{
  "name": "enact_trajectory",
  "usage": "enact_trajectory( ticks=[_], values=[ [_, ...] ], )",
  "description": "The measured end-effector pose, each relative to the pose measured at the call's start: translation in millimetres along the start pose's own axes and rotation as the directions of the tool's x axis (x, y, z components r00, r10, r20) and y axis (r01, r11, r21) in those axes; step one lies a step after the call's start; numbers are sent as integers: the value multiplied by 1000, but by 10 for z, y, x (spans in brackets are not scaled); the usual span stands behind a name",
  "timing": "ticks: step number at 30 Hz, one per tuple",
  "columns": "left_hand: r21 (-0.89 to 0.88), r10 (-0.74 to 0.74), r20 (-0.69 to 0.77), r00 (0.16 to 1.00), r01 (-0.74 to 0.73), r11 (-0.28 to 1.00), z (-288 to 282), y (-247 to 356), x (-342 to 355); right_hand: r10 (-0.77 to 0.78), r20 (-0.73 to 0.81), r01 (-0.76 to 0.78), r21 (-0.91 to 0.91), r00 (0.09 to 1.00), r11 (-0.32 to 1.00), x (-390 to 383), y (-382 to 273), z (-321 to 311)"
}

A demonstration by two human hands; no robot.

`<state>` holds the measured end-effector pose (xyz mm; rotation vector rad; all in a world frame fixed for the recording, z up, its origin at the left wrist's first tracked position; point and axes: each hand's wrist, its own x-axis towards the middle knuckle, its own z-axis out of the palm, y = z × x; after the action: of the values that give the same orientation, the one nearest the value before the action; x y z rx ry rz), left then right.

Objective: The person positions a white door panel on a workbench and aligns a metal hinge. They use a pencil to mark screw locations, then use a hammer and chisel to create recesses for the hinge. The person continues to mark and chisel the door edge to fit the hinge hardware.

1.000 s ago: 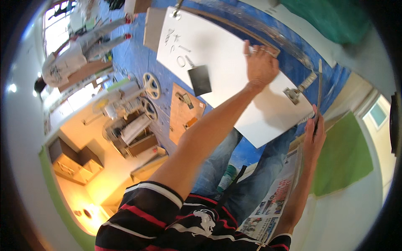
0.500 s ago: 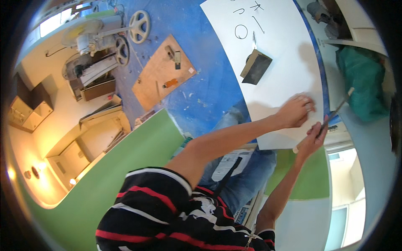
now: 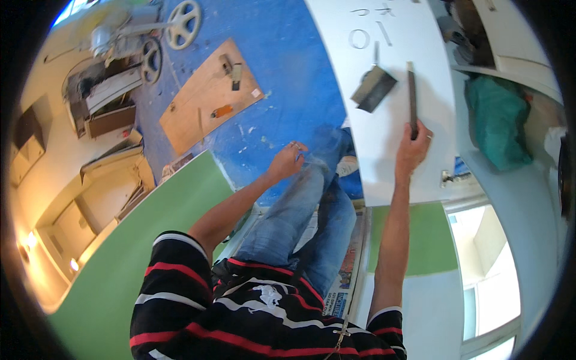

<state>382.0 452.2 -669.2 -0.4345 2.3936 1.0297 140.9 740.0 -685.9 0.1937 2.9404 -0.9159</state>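
Note:
My right hand (image 3: 414,150) is closed around the near end of a long, slim dark tool (image 3: 412,99). The tool has a pale tip and points away from me over the white board (image 3: 384,171); its exact kind does not show. Left of the tool, a tan block with a dark sheet on its face (image 3: 375,90) rests on the board, a thin metallic piece standing out beyond it. My left hand (image 3: 288,161) hangs over the blue floor beside my leg, holding nothing, its fingers loosely bent and apart.
A brown wooden panel (image 3: 192,123) lies on the blue floor covering (image 3: 294,66), with an orange object (image 3: 222,111) and other small items on it. A fan (image 3: 101,39) stands at the far left. A green bag (image 3: 498,120) sits on the right, past the board.
My left hand has left the board and swung left over the floor. My right hand has brought the tool in from the board's right edge, turning it to point straight away from me.

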Motion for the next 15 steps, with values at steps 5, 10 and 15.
enact_trajectory(
  ticks=[5, 10, 15],
  values=[
    [-267, -248, -73, 966, 220, 938, 346, -1043, -288, -111, -44, 109, -35, 993, 993, -135, 131, 100],
    [-227, -211, -49, 976, 195, 954, 268, -1227, -491, -101, -28, 97, -110, 995, 989, -184, 8, 34],
    [-236, -141, -156, 978, 102, 966, -262, -1346, -381, -149, -56, 130, -256, 987, 958, -372, -347, -51]
  ],
)
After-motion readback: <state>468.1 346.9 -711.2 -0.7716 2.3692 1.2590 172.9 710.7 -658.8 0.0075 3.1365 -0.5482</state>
